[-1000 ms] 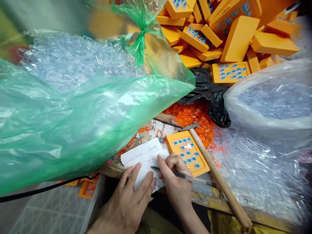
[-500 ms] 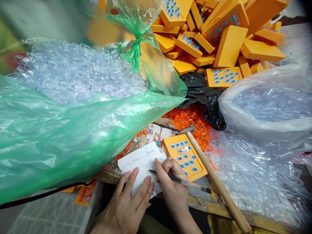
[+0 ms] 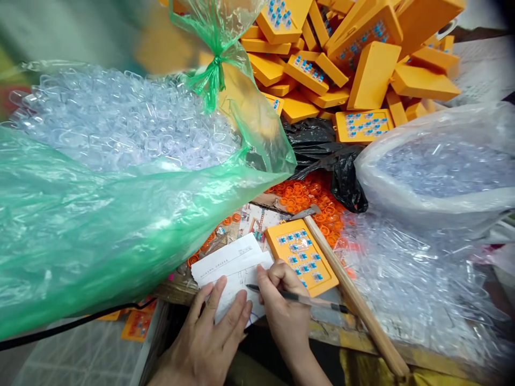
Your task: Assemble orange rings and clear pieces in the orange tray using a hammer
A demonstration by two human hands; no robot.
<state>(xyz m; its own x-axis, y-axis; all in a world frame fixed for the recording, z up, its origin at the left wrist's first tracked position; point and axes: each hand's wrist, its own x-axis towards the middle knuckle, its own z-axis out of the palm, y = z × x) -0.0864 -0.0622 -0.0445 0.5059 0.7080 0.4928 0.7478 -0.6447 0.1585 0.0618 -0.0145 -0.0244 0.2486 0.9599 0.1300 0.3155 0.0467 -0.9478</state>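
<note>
Two overlapping sheets of white paper [image 3: 229,258] lie on the bench at the front, with handwritten digits on the nearer one. My left hand [image 3: 215,327] rests flat on the lower part of the paper, its fingers spread. A black pen [image 3: 314,301] is pinched in my right hand [image 3: 284,303], its tip at the paper beside the digits. Right behind that hand lies a yellow tray [image 3: 287,236] holding small clear pieces with blue parts. A hammer [image 3: 360,303] with a wooden handle lies slanted along the tray's right side.
At left bulges a green plastic bag [image 3: 120,214] under many clear plastic pieces [image 3: 132,118]. Orange rings [image 3: 295,193] lie behind the tray. Several yellow trays [image 3: 374,75] are heaped at the back. A white bag [image 3: 442,198] and loose clear pieces [image 3: 414,284] fill the right.
More handwriting shows on the paper, below the first digits. The pen tip sits slightly lower. The whole view has shifted a little; my left hand stays on the sheet.
</note>
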